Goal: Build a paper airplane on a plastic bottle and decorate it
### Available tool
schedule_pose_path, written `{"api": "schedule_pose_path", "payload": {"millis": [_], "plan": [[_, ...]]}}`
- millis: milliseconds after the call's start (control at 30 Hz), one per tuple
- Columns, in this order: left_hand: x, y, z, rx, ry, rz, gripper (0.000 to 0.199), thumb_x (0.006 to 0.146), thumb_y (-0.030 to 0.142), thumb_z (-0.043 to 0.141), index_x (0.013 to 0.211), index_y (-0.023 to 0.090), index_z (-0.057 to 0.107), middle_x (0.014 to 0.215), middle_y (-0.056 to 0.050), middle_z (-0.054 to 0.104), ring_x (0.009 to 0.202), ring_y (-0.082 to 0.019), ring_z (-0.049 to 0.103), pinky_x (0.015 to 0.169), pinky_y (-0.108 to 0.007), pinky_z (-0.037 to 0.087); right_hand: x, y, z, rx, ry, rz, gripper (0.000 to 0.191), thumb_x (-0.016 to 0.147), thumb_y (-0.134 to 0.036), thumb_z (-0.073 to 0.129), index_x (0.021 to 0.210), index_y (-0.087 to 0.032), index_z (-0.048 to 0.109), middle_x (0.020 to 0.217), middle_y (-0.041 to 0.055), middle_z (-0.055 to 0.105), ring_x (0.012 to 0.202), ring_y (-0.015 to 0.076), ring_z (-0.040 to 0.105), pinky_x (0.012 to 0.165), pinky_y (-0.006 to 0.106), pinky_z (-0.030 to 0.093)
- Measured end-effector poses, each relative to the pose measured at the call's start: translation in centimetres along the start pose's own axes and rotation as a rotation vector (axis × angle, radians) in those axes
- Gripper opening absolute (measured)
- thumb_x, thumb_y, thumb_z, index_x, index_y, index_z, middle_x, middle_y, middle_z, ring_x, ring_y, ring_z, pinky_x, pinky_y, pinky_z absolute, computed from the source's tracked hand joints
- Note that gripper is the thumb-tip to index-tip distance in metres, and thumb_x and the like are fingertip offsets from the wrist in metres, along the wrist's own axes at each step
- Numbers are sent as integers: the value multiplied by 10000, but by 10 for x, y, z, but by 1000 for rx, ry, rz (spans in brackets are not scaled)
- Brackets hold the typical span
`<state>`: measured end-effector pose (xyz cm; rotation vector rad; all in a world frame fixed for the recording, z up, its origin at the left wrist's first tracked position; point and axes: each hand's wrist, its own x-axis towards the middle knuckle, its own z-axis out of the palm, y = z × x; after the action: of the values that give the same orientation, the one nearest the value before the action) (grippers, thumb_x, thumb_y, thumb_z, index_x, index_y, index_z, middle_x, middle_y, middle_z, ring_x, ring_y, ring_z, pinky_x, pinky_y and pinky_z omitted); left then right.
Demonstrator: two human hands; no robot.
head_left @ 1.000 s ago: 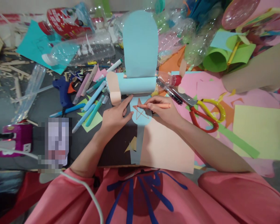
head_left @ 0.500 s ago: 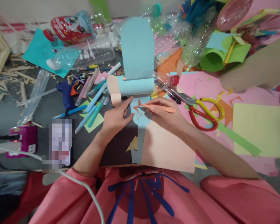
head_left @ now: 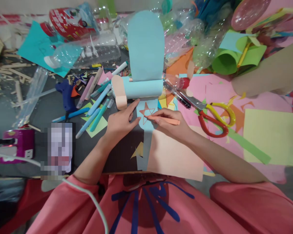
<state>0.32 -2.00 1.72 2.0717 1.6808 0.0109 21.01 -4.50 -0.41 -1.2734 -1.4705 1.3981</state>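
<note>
My right hand [head_left: 172,122] is closed around an orange marker [head_left: 168,120], its tip on a star outline [head_left: 146,112] with its upper and left points coloured in. The star is drawn on the rounded lower flap of light blue paper [head_left: 149,125]. With fingers spread, my left hand [head_left: 122,122] lies flat at the left edge of that flap, holding nothing. Just above both hands sits a bottle wrapped in light blue paper [head_left: 144,89], its red cap [head_left: 184,83] to the right. A tall rounded blue panel [head_left: 146,45] rises behind it.
Scissors [head_left: 210,113] with red and yellow handles lie right of my right hand. Several markers [head_left: 95,107] and a blue glue gun [head_left: 65,96] are on the left. Plastic bottles [head_left: 88,52] line the back. A peach sheet [head_left: 177,154] lies near the front edge.
My right hand has moved the marker tip down from the star's top to its middle left. More of the star is coloured orange. My left hand stays on the flap.
</note>
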Motion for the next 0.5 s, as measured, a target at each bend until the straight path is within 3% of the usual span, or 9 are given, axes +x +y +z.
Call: {"api": "schedule_pose_path", "payload": {"millis": [333, 500], "plan": [[0, 2, 1, 21, 5, -37, 616, 861, 344, 567, 1461, 270, 452, 806, 29, 686, 753, -141, 630, 624, -213, 371, -1, -4, -2, -19, -55, 10, 178, 862, -331, 624, 906, -195, 729, 918, 50, 773, 855, 179, 702, 741, 296, 522], [0, 2, 1, 27, -8, -37, 619, 862, 345, 565, 1464, 264, 448, 798, 32, 687, 748, -139, 628, 611, -210, 365, -1, -2, -4, -71, -88, -29, 172, 852, -321, 629, 883, -197, 744, 853, 36, 765, 766, 161, 676, 677, 274, 503]]}}
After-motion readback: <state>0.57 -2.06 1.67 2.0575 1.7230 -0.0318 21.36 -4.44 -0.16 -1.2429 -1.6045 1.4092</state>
